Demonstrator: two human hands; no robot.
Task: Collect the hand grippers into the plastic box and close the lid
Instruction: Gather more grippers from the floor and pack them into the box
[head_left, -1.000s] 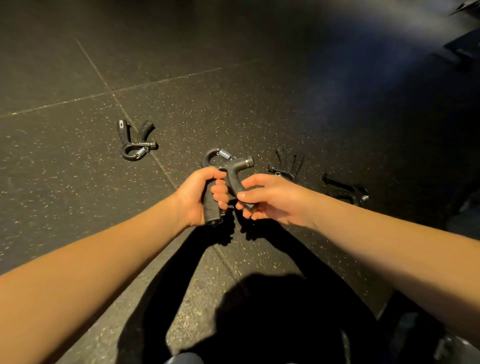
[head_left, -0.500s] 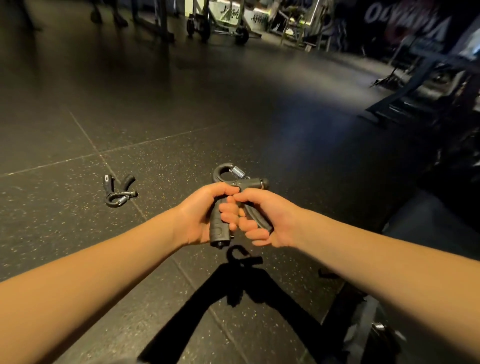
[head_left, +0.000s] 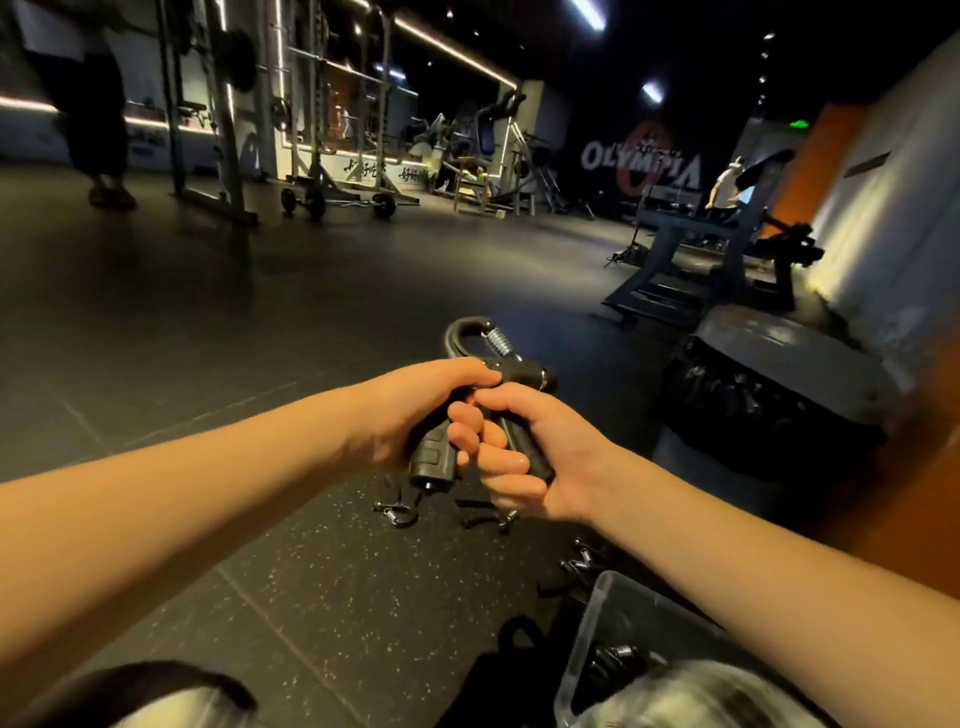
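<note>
Black hand gripper (head_left: 519, 371) with a steel spring, held above the speckled rubber floor (head_left: 311, 597)
Left hand (head_left: 415, 410) clenches one handle, right hand (head_left: 540, 457) the other; clear plastic box (head_left: 587, 639) lies at the floor's near right; wall lettering (head_left: 641, 169) reads OLYMPIA

One view only: head-worn, wide-angle. It looks forward and slightly down from the person's own eye line, low over the floor (head_left: 311, 623). Both forearms enter from the lower corners and meet near frame centre. The left grip (head_left: 415, 410) and right grip (head_left: 530, 447) sit close to the lens there, both on the hand gripper (head_left: 519, 371). The plastic box (head_left: 587, 634) is cut by the bottom edge, just under the right forearm. The upper half takes in the far gym, with racks (head_left: 332, 130) and wall lettering (head_left: 641, 166). Straight lines bow towards the frame edges.
</note>
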